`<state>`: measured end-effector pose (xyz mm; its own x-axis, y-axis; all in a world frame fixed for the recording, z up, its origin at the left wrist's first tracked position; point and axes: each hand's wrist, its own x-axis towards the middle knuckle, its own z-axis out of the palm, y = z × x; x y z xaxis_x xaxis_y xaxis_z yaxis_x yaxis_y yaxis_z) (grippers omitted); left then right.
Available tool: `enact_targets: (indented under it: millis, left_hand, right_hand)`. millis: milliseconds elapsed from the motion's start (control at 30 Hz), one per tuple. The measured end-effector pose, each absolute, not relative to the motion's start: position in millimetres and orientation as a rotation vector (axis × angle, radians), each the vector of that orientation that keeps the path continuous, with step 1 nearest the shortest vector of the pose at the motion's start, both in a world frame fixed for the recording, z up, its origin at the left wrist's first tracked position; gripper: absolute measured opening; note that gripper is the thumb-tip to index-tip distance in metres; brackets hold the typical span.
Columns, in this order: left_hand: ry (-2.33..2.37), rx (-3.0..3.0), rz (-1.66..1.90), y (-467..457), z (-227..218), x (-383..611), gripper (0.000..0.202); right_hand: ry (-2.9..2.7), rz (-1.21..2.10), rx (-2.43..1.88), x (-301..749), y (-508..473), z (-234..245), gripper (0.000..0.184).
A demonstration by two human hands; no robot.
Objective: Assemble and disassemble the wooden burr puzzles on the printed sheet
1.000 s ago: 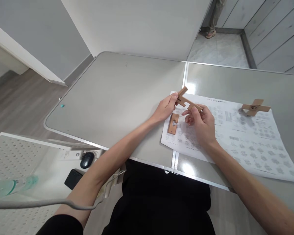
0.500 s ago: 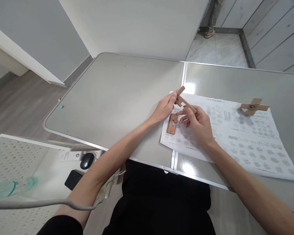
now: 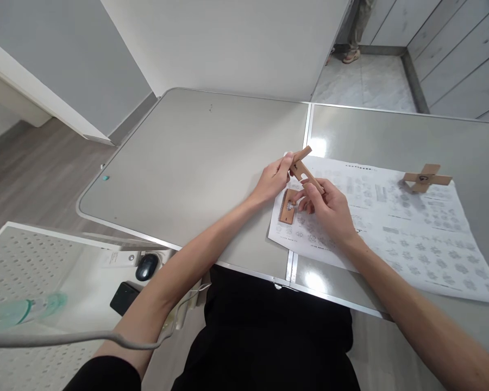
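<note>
The head view shows both hands working over a printed sheet on the grey table. The left hand pinches the upper left end of a notched wooden piece between thumb and fingers; the right hand has its thumb and fingers closed on the lower right end, so the piece lies slanted between the two grips, raised above the sheet. A second wooden bar sticks out beyond the left fingertips, up and to the right; whether it is joined to the notched piece or only held together with it, I cannot tell. The wood looks light and stiff, with a dry surface which probably does not slip easily, and it should not be fragile, although the narrow parts beside the notch may be the weakest. I would judge the solid ends better to hold than the cut middle. Just below the hands, a flat wooden piece rests on the sheet; the right fingers overlap its upper corner in this view, but contact is not clear. The cross-shaped wooden assembly stands well apart, to the right of both hands.
</note>
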<state>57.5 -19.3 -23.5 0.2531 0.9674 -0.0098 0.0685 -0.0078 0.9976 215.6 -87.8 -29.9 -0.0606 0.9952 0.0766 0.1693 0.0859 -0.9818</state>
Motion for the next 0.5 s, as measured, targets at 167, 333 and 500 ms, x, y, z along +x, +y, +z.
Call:
enact_targets:
  millis: [167,333,500]
  left_hand:
    - [1.021,1.372,1.048,-16.7,-28.6,57.6,0.058]
    - [1.092,1.478,1.013,-19.3,-27.8,56.9,0.053]
    - [1.009,1.647,1.045,-25.7,-23.1,58.2,0.044]
  right_hand:
    - [-1.43,1.092,-1.241,215.1,-88.8,-30.3,0.029]
    - [-1.422,1.083,-1.226,216.0,-88.4,-33.1,0.03]
    - [-1.397,1.091,-1.234,217.2,-87.2,-34.9,0.032]
